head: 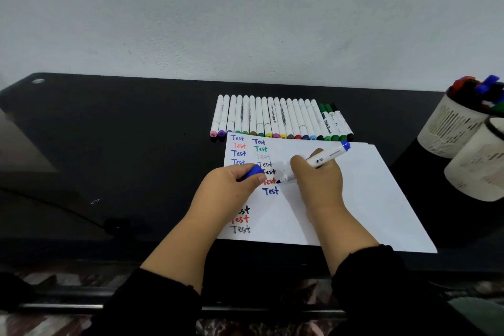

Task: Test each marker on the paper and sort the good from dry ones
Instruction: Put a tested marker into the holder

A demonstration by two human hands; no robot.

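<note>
Over the white paper sheet [354,185] scribbled with "Test", a blue-ended white marker [324,158] is gripped by right-hand fingers [300,169], while its blue cap [252,172] is pinched by left-hand fingers [256,179].

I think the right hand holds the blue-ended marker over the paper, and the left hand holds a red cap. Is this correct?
Not quite: the head view shows the cap in the left hand is blue, not red. The right hand does hold the marker over the paper.

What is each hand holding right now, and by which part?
The right hand grips a marker around the lower barrel, near the tip. The left hand holds its blue cap, pinched in the fingers.
</note>
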